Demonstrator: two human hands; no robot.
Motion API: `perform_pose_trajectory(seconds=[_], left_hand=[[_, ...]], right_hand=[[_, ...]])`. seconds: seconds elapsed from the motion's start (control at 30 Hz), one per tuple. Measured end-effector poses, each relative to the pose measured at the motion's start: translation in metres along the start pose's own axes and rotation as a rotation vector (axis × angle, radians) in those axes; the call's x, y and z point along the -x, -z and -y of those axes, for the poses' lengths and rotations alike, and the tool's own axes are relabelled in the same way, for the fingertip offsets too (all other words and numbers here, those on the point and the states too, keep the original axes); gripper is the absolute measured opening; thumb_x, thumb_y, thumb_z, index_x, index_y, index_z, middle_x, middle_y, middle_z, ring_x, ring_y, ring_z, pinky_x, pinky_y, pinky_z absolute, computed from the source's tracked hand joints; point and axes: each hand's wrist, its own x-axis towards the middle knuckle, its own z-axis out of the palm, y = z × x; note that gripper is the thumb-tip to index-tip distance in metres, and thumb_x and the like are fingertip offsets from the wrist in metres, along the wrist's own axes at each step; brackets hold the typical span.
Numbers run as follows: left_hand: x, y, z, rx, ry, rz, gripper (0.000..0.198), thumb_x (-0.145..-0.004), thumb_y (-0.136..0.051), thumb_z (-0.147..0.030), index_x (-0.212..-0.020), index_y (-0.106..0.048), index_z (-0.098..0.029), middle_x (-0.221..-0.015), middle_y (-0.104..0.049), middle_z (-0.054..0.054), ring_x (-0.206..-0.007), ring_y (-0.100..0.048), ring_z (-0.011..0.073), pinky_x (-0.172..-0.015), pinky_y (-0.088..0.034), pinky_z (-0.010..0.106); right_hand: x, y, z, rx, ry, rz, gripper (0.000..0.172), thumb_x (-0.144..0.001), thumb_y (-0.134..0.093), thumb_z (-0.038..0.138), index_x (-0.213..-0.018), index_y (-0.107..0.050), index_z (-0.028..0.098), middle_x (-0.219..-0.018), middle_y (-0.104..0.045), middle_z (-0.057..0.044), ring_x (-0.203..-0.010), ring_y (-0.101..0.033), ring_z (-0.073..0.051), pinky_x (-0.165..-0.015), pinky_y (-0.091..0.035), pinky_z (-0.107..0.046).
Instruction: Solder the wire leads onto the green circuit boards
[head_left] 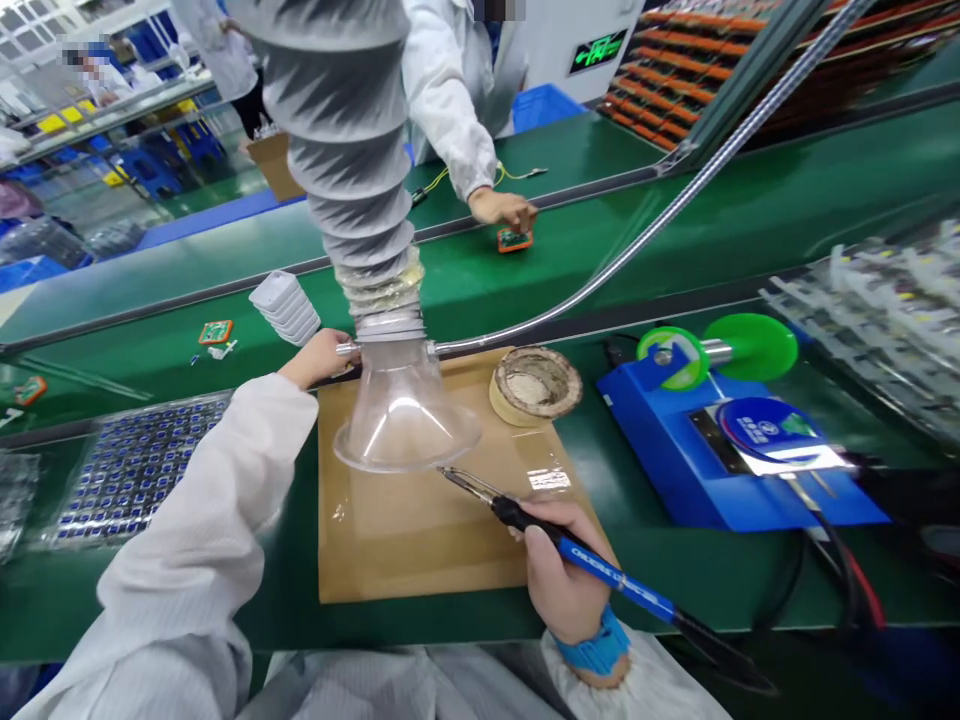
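My right hand (568,570) is closed around a soldering iron (600,568) with a blue and black handle. Its metal tip points up and left, just below the rim of a clear fume extractor hood (409,410). My left hand (321,358) reaches past the hood's left side, beside a short metal rod at its neck; its fingers are partly hidden, and whether they grip anything I cannot tell. Under the hood lies a brown cardboard sheet (397,545) with clear tape on it. A round, crusted bowl (534,385) stands at the sheet's far right corner.
A blue solder feeder (660,450) with a green reel stands right. Left lie a tray of small blue parts (142,465) and stacked white trays (285,305). Across the green conveyor (637,245), a co-worker's hand (504,208) touches an orange-framed circuit board (514,240). A ribbed duct (345,130) hangs centrally.
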Motion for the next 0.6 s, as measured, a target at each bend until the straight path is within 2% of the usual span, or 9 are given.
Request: perform_pose_trajectory(seconds=[0.03,0.1,0.17,0.27,0.33,0.4,0.53,0.6], left_hand=[[0.017,0.006,0.009,-0.045,0.032,-0.011,0.026,-0.080,-0.073,-0.023,-0.062,-0.058,-0.013,-0.055,-0.054,-0.003,-0.053,-0.048,0.0105,-0.053,-0.037,0.024],[0.055,0.011,0.027,-0.104,0.079,-0.026,0.030,-0.077,-0.069,-0.024,-0.056,-0.051,-0.016,-0.048,-0.045,-0.005,-0.048,-0.040,0.0090,-0.050,-0.028,0.024],[0.093,0.005,0.042,-0.074,0.062,-0.018,0.030,-0.080,-0.064,-0.030,-0.058,-0.048,-0.017,-0.051,-0.045,-0.005,-0.049,-0.040,0.0091,-0.051,-0.027,0.023],[0.135,-0.022,0.055,0.037,-0.087,0.023,0.029,-0.087,-0.056,-0.035,-0.064,-0.050,-0.017,-0.061,-0.053,-0.002,-0.057,-0.046,0.0108,-0.057,-0.035,0.023],[0.151,-0.043,0.058,-0.009,-0.212,0.022,0.026,-0.090,-0.051,-0.031,-0.068,-0.054,-0.017,-0.065,-0.056,-0.001,-0.060,-0.047,0.0118,-0.060,-0.037,0.024],[0.159,-0.057,0.057,-0.154,-0.347,-0.012,0.021,-0.089,-0.050,-0.023,-0.069,-0.056,-0.017,-0.068,-0.058,0.000,-0.063,-0.050,0.0134,-0.062,-0.039,0.026],[0.170,-0.065,0.058,-0.495,-0.699,-0.010,0.014,-0.086,-0.051,-0.013,-0.081,-0.063,-0.018,-0.097,-0.069,0.007,-0.088,-0.061,0.0191,-0.078,-0.047,0.030],[0.175,-0.065,0.060,-0.638,-0.837,-0.009,0.013,-0.089,-0.053,-0.014,-0.086,-0.065,-0.018,-0.104,-0.069,0.008,-0.090,-0.061,0.0204,-0.078,-0.048,0.033]], right_hand=[[0.000,0.000,-0.001,0.000,0.002,0.000,0.007,-0.092,-0.066,0.026,-0.095,-0.072,0.024,-0.084,-0.070,-0.003,-0.078,-0.069,-0.019,-0.070,-0.057,-0.031],[0.001,0.000,-0.003,0.011,0.003,0.002,0.007,-0.091,-0.067,0.028,-0.093,-0.072,0.024,-0.084,-0.070,-0.003,-0.078,-0.069,-0.020,-0.070,-0.057,-0.032],[0.001,-0.001,-0.004,0.036,0.013,-0.006,0.008,-0.091,-0.068,0.030,-0.092,-0.072,0.023,-0.084,-0.070,-0.004,-0.079,-0.069,-0.021,-0.070,-0.056,-0.033],[0.000,-0.004,-0.006,0.076,0.025,-0.010,0.010,-0.090,-0.068,0.032,-0.088,-0.072,0.023,-0.080,-0.070,-0.004,-0.078,-0.069,-0.022,-0.071,-0.055,-0.035],[-0.001,-0.006,-0.007,0.103,0.019,-0.005,0.012,-0.090,-0.068,0.033,-0.087,-0.071,0.022,-0.079,-0.070,-0.004,-0.076,-0.069,-0.022,-0.071,-0.055,-0.036],[-0.001,-0.008,-0.008,0.134,0.017,-0.005,0.014,-0.090,-0.067,0.034,-0.087,-0.071,0.021,-0.078,-0.070,-0.004,-0.075,-0.069,-0.021,-0.069,-0.055,-0.035],[-0.002,-0.011,-0.009,0.179,0.005,-0.052,0.020,-0.089,-0.067,0.039,-0.085,-0.070,0.020,-0.074,-0.069,-0.003,-0.071,-0.067,-0.021,-0.067,-0.054,-0.035],[-0.003,-0.012,-0.009,0.185,-0.021,-0.086,0.022,-0.089,-0.067,0.041,-0.084,-0.070,0.020,-0.071,-0.068,-0.002,-0.067,-0.066,-0.020,-0.065,-0.053,-0.034]])
